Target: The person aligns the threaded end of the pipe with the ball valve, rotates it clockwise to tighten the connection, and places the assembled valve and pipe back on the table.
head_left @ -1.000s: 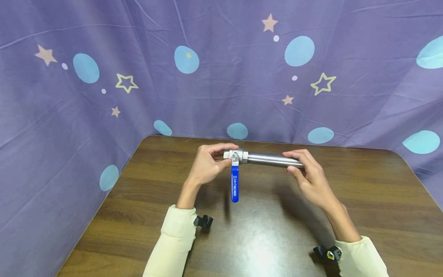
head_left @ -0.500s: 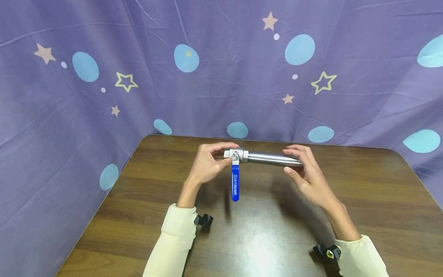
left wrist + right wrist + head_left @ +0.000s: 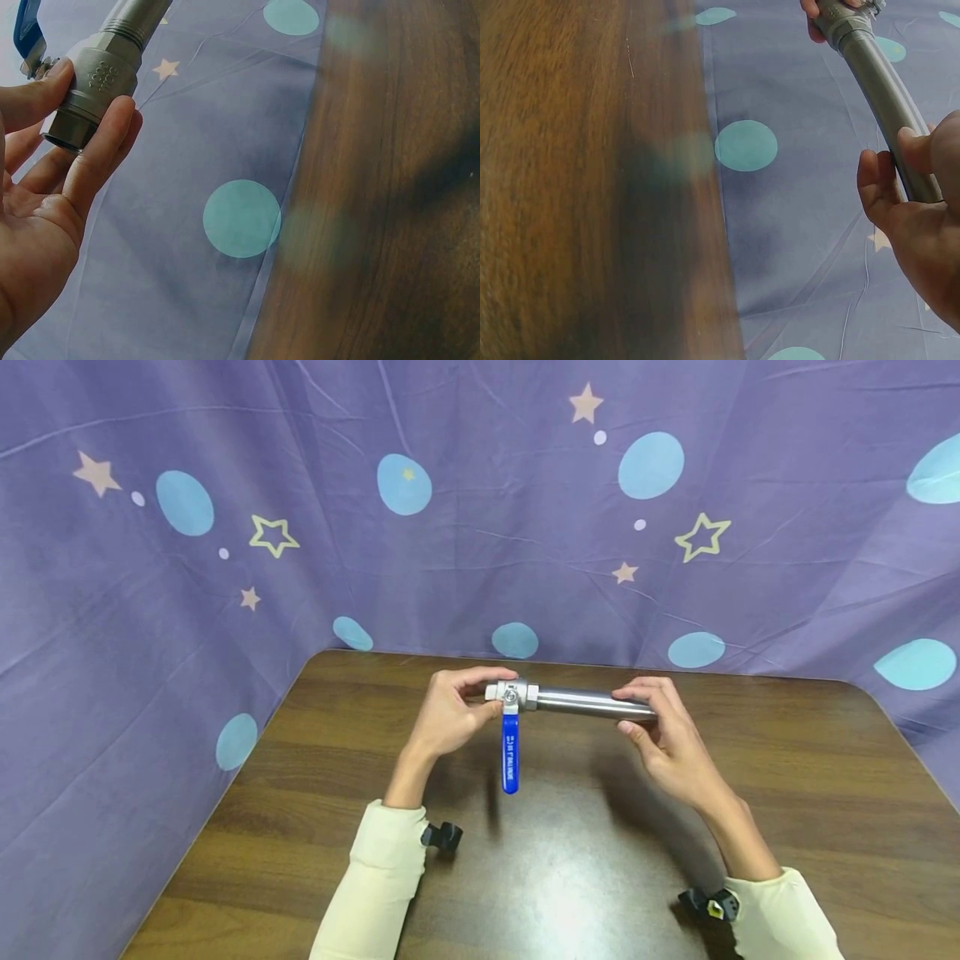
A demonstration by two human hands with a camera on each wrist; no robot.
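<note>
My left hand (image 3: 447,714) grips a metal ball valve (image 3: 94,79) by its body, thumb on one side and fingers on the other. The valve's blue lever handle (image 3: 510,753) points toward me, with white lettering on it. From the valve's right end runs a smooth steel pipe (image 3: 577,702); threads show at the joint in the left wrist view. My right hand (image 3: 672,747) holds the pipe near its far right end, thumb and fingers on opposite sides. Valve and pipe are held up level over the table, and their shadow falls below.
A brown wood-grain table (image 3: 300,860) lies beneath both hands. Behind it and along its left hangs a purple curtain (image 3: 480,527) with stars and blue dots, close to the table's far edge. A small black device (image 3: 442,837) sits at each wrist.
My right fingers and thumb loosened from the pipe half a second ago and have closed back onto it. The left hand and valve have stayed nearly still.
</note>
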